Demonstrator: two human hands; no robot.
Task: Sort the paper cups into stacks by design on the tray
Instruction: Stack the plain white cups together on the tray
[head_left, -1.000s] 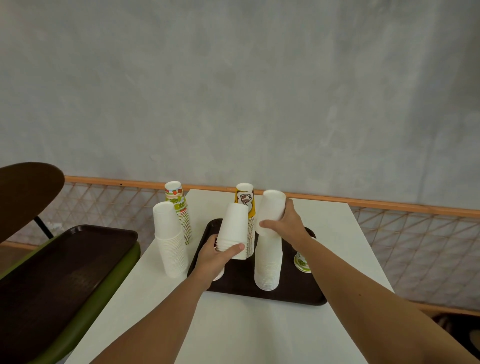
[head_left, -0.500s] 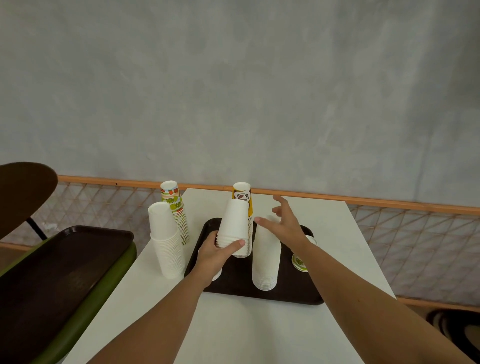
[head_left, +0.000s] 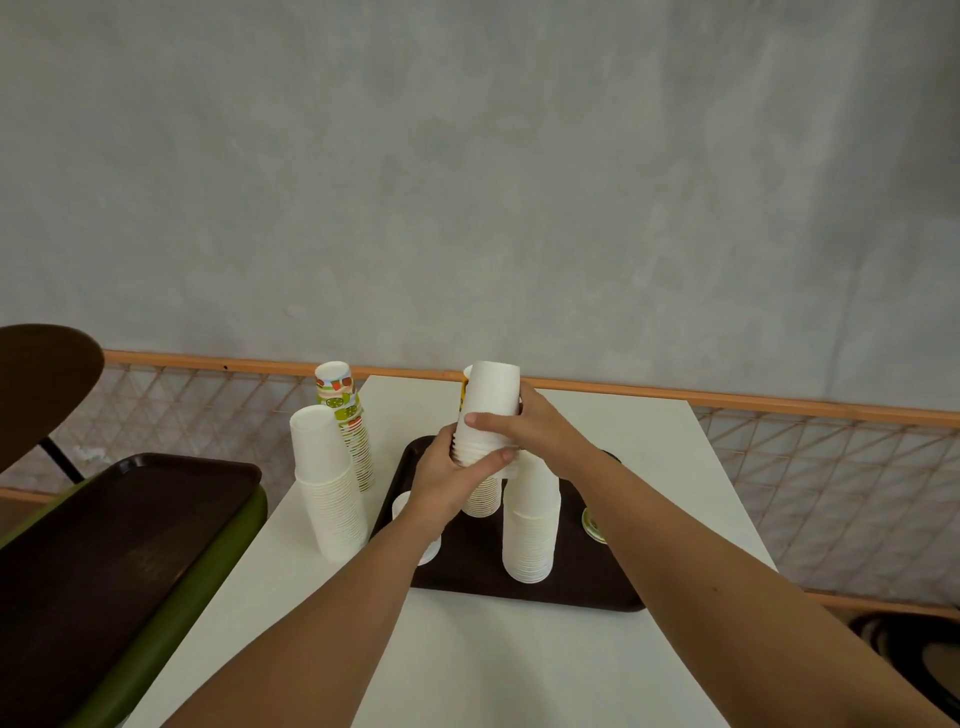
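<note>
White table (head_left: 519, 675) bears brown tray (head_left: 582, 590); grey wall (head_left: 519, 182), orange rail (head_left: 779, 402) behind.

Three plain white stacks were counted: held stack (head_left: 488, 410), tray stack (head_left: 530, 525), and table stack (head_left: 327, 483) at the tray's 9 o'clock. Two printed stacks: fruit-print stack (head_left: 348, 415) at 10 o'clock, yellow stack (head_left: 464, 387) at 12. Two loose cups: white cup (head_left: 402, 506), green-print cup (head_left: 592, 525). Two trays: brown tray (head_left: 519, 592), second tray (head_left: 104, 519).

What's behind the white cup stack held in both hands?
A printed cup stack: only a yellow sliver shows left of the held stack, plus its lower rims above the tray. Its design is covered.
</note>
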